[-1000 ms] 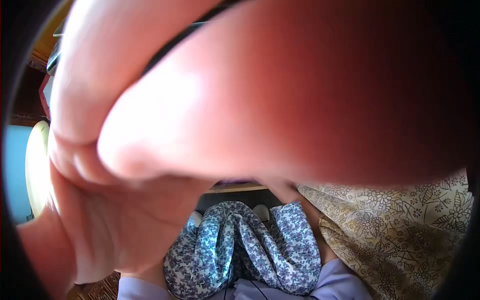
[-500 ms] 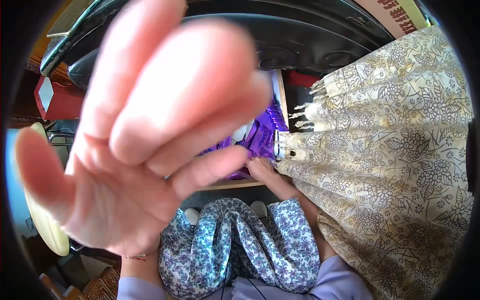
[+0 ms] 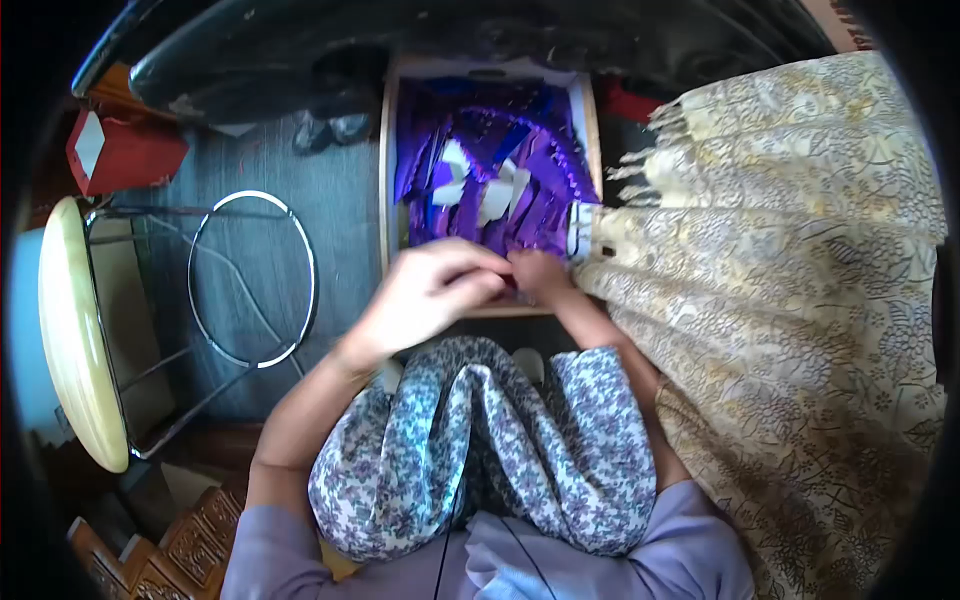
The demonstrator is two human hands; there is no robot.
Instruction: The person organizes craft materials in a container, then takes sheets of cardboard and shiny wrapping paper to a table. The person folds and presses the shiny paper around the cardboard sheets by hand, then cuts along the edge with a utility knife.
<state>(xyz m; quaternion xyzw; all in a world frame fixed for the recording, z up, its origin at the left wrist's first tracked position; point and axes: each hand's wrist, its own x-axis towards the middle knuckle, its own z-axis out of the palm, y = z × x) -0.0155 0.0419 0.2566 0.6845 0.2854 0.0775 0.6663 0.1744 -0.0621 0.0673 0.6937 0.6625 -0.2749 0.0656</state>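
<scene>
A wooden-edged tray or drawer (image 3: 390, 165) holds shiny purple foil-like pieces (image 3: 545, 165) and several white scraps (image 3: 494, 200). At its near edge my two hands meet. My left hand (image 3: 430, 285) comes in from the left, its fingers bent and drawn together toward the right hand. Closed over the tray's near right corner is my right hand (image 3: 540, 275), with purple material around it. Something small and dark red shows between the hands, too little to name. What either hand's fingertips hold is hidden.
A patterned, fringed cloth (image 3: 780, 230) hangs along the right. On the left lies a stool with a pale seat (image 3: 80, 335) and metal ring (image 3: 252, 280), near a red box (image 3: 125, 155). A black glossy surface (image 3: 270, 65) spans the back. My patterned-cloth lap (image 3: 480, 450) is below.
My left hand has dropped away from the camera, down to the tray beside my right hand. The tray's contents and the stool are now visible. My right hand stays at the tray.
</scene>
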